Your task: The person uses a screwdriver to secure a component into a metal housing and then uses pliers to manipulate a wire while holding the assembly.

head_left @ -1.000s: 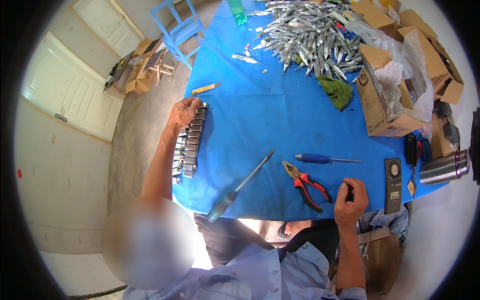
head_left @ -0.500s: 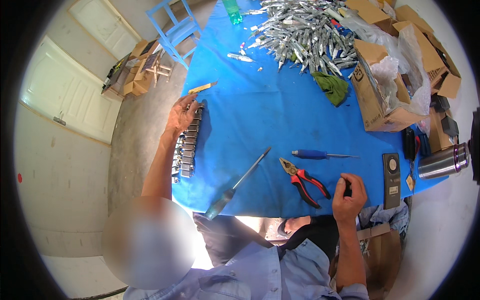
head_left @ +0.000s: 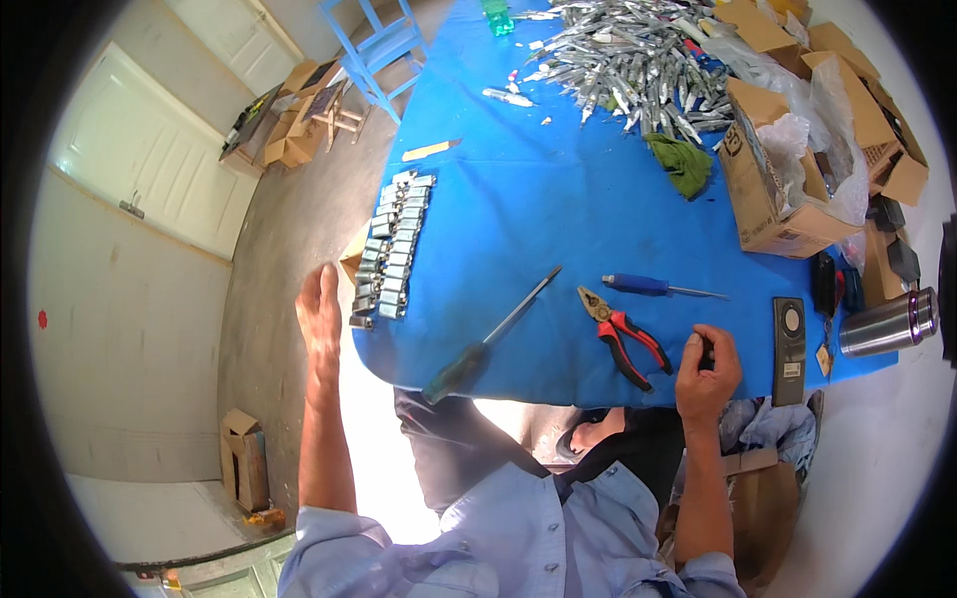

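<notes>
My left hand [head_left: 319,309] is off the table's left side, over the floor, with its fingers stretched out and nothing seen in it. Nearest to it, small silvery metal pieces [head_left: 399,261] stand in two close rows along the table's left edge. My right hand [head_left: 708,377] rests curled at the front edge; something small and dark shows inside its fingers, its kind unclear. Beside that hand lie red-and-black pliers [head_left: 633,344], and beyond them a blue-handled screwdriver [head_left: 643,286]. A longer screwdriver with a dark green handle [head_left: 457,373] lies at an angle between the hands.
A yellow utility knife [head_left: 431,150] lies beyond the rows. At the back of the blue-covered table [head_left: 538,219] are a heap of grey pen-like pieces [head_left: 638,65], a green cloth [head_left: 682,164] and cardboard boxes [head_left: 773,214]. A dark flat device [head_left: 789,349] and steel flask [head_left: 882,327] stand right.
My left hand has left the far end of the metal rows and moved left and nearer, past the table edge. The rows show uncovered. My right hand stays curled; the view has shifted slightly.
</notes>
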Demonstrator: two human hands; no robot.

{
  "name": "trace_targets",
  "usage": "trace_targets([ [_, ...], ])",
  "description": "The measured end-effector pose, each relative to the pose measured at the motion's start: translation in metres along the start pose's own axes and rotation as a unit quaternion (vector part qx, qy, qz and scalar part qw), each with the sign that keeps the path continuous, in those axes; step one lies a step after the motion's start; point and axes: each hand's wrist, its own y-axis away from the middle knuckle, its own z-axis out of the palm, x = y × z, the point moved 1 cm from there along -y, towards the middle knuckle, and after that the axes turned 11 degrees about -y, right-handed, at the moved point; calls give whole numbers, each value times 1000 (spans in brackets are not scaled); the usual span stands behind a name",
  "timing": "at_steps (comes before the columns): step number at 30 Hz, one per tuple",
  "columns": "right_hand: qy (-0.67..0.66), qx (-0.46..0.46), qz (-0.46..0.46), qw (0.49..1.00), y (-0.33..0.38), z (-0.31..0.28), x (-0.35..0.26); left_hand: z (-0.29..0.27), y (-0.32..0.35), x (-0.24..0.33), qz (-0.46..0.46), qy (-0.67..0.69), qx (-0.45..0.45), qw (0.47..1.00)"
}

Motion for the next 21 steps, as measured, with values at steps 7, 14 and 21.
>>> trace_targets([
  [7, 0, -3, 1, 1000, 0, 1, 1, -11, 116, -52, -74, 3, 50, 996],
  [14, -5, -5, 10, 1000, 2, 0, 6, -13, 120, -16, -72, 7, 7, 997],
  [21, -9, 1, -10, 1000, 2, 5, 11, 3, 83, -23, -27, -27, 27, 999],
])
